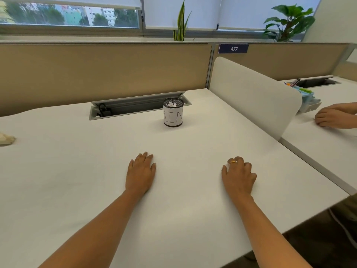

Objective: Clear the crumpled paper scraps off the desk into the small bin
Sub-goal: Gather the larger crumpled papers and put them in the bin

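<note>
A small black mesh bin [173, 114] with a white paper label reading "BIN" stands upright on the white desk [77, 161], near the back. White crumpled paper scraps [171, 104] show inside its rim. My left hand [140, 173] lies flat on the desk, palm down, fingers straight and holding nothing. My right hand [239, 176] also rests palm down on the desk, fingers slightly bent, with a gold ring on one finger; it holds nothing. Both hands are well in front of the bin, apart from it.
An open cable tray [135, 107] with a black plug runs behind the bin. A white divider panel [251, 93] bounds the desk on the right; another person's hand [334, 118] rests beyond it. A pale crumpled object [6, 139] sits at the far left edge.
</note>
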